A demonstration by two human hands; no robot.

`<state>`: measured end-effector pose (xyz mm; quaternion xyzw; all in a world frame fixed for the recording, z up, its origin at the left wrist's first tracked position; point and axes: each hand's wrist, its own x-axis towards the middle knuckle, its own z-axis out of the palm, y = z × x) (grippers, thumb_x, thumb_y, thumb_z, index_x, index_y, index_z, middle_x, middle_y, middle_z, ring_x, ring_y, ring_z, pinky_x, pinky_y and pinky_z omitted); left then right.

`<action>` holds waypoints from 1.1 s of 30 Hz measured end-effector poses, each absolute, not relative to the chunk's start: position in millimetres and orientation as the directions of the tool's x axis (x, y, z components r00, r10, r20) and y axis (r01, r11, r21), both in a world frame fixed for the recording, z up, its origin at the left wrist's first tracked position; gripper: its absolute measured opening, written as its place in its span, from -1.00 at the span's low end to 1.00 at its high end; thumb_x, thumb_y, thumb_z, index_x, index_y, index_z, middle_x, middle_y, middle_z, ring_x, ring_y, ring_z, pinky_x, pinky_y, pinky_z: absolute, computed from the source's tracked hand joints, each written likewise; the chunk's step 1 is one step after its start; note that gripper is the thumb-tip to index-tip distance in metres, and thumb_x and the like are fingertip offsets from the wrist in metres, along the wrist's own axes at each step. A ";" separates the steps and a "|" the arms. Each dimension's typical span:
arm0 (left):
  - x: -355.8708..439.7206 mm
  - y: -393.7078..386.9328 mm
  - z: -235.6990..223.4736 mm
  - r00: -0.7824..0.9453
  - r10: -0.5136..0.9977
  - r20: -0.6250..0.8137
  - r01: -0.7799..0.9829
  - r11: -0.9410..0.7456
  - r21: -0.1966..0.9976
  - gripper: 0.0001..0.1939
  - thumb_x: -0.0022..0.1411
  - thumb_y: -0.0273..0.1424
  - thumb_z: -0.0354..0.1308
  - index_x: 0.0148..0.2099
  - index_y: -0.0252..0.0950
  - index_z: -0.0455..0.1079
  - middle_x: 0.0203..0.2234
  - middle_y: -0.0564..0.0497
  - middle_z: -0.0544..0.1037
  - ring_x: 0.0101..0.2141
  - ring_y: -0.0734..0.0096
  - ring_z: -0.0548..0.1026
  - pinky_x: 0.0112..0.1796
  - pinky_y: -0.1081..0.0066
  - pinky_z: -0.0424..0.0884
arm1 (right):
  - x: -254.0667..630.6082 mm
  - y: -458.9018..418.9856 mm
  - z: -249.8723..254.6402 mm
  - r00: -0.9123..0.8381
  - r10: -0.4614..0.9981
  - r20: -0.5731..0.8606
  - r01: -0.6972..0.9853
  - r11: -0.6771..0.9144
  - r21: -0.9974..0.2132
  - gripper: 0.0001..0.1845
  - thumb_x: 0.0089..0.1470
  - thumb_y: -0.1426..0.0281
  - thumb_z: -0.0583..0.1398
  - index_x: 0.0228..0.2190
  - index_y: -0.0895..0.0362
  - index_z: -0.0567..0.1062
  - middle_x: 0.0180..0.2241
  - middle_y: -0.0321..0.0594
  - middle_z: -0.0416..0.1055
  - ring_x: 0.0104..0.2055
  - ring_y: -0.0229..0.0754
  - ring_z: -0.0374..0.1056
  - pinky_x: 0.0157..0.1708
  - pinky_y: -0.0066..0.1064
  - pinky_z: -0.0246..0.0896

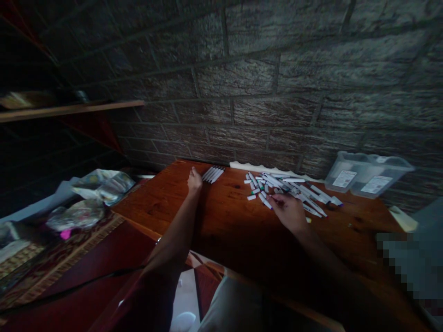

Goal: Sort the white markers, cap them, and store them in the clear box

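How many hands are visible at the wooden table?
2. The left hand is beside the row of white markers; the right hand is at the near side of the loose marker pile. Neither is hidden.

Worktop (166,198) is showing knotted wood with a soft gloss. Marker pile (289,185) is looking like smooth plastic. Far-right container (360,175) is presenting translucent plastic bearing paper-like labels (377,184). Far wall (242,83) is reading rough and matt. Left bags (104,184) are showing crinkled, glossy plastic.
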<state>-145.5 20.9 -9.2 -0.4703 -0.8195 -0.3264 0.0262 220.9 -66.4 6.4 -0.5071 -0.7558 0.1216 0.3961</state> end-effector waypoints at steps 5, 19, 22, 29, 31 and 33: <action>-138.7 23.1 -11.1 -0.661 0.718 0.216 0.662 0.424 0.618 -0.25 0.37 -0.06 -0.53 0.25 -0.32 0.27 0.07 -0.25 0.48 0.07 0.00 0.45 0.04 0.07 0.35 | 221.1 -65.5 5.3 -0.158 0.868 0.470 0.676 0.442 -0.589 -0.66 0.16 0.17 0.13 -0.42 0.06 0.62 -0.48 -0.25 0.56 -0.46 -0.20 0.42 -0.39 -0.42 0.18; -121.4 16.8 -6.9 -0.572 0.781 0.250 0.731 0.348 0.587 -0.38 0.34 -0.06 -0.30 0.18 -0.31 0.30 0.03 -0.32 0.49 0.10 -0.10 0.39 0.06 -0.02 0.27 | 248.9 -42.2 0.3 -0.007 0.829 0.559 0.802 0.338 -0.492 -0.71 0.13 0.25 0.15 -0.26 0.12 0.61 -0.25 -0.11 0.58 -0.19 -0.03 0.44 -0.12 -0.26 0.28; -107.8 14.1 -5.9 -0.472 0.828 0.304 0.805 0.263 0.532 -0.44 0.29 -0.09 -0.11 0.17 -0.33 0.31 0.07 -0.31 0.46 0.14 -0.07 0.34 0.12 0.03 0.21 | 264.5 -33.2 -2.9 0.020 0.833 0.553 0.893 0.234 -0.384 -0.74 0.09 0.31 0.18 -0.26 0.16 0.61 -0.21 -0.02 0.56 -0.14 0.02 0.42 -0.07 -0.21 0.27; -94.5 12.2 -2.2 -0.260 0.825 0.501 0.908 0.033 0.417 -0.52 0.34 -0.18 -0.14 0.08 -0.34 0.41 -0.04 -0.20 0.54 0.03 0.11 0.44 0.08 0.21 0.32 | 271.6 -30.1 -4.2 0.016 0.879 0.477 0.919 0.175 -0.354 -0.80 0.08 0.35 0.18 -0.32 0.10 0.61 -0.29 -0.03 0.56 -0.19 0.01 0.42 -0.16 -0.24 0.27; -93.7 11.9 -1.8 -0.245 0.813 0.528 0.902 -0.009 0.432 -0.54 0.34 -0.20 -0.13 0.05 -0.34 0.44 -0.06 -0.18 0.56 0.01 0.15 0.47 0.06 0.25 0.34 | 273.5 -29.1 -4.8 0.044 0.874 0.484 0.913 0.161 -0.375 -0.77 0.06 0.34 0.20 -0.28 0.13 0.62 -0.25 -0.01 0.55 -0.17 0.03 0.41 -0.14 -0.21 0.27; -92.0 11.4 -2.1 -0.222 0.802 0.554 0.892 -0.062 0.447 -0.56 0.34 -0.21 -0.11 0.02 -0.34 0.45 -0.07 -0.16 0.57 -0.01 0.17 0.48 0.06 0.27 0.36 | 274.5 -27.9 -5.5 0.022 0.864 0.504 0.914 0.187 -0.360 -0.75 0.07 0.34 0.19 -0.26 0.13 0.61 -0.20 -0.01 0.55 -0.13 0.03 0.39 -0.07 -0.18 0.23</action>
